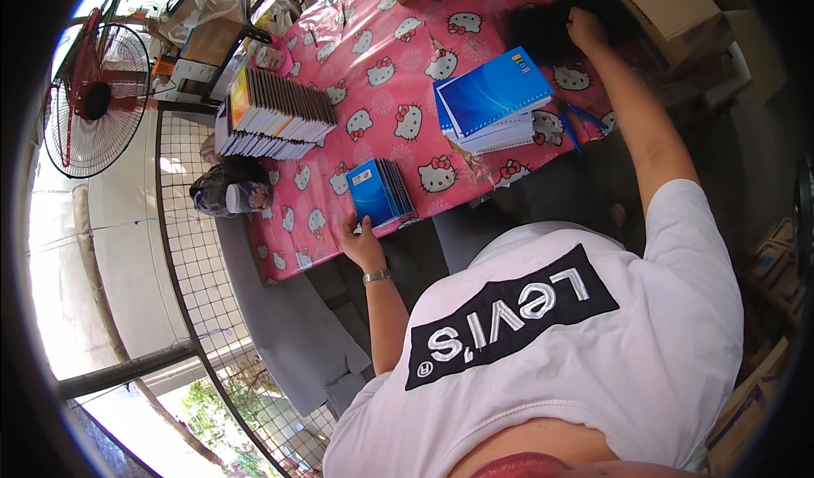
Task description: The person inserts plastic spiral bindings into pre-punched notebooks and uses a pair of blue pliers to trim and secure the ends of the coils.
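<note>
My left hand is at the table's front edge, with thumb and fingers closed on the near corner of a small stack of blue spiral notebooks. My right arm reaches to the far right, where my right hand has its fingers curled in over a dark, fuzzy black patch. What those fingers hold, if anything, is hidden. Between my hands lies a larger pile of blue spiral notebooks, its top ones askew over white pages. Blue pens lie beside that pile.
A pink patterned cloth covers the table. Tall rows of stacked notebooks stand at left, near a jar and a dark bag. An open cardboard box sits at far right. A red fan stands beyond the left side.
</note>
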A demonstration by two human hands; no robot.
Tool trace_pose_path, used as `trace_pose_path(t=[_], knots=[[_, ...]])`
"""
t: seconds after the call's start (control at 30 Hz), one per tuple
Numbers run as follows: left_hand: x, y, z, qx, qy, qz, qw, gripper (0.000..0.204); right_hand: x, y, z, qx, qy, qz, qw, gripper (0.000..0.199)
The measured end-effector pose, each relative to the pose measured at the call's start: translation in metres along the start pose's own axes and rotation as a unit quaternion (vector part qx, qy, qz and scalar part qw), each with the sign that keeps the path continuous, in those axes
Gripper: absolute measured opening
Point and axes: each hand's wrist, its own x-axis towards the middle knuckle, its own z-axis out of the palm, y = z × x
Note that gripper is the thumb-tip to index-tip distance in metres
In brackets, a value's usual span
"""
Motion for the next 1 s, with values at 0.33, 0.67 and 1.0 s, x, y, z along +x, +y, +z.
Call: trace_pose_path(t=[0.33,0.67,1.0], knots=[[0.006,0.172,0.048,0.020,-0.051,0.335,0.940,0.034,0.002,-0.011,-0.067,0.104,0.201,-0.164,0.960,0.026],[-0.011,0.335,0.110,0.133,-0.401,0.575,0.701,0.026,-0.111,-0.062,-0.153,0.339,0.085,-0.137,0.927,0.026],[-0.008,0.340,0.116,0.138,-0.412,0.600,0.672,0.020,-0.181,-0.062,-0.139,0.547,-0.106,-0.057,0.828,0.024]])
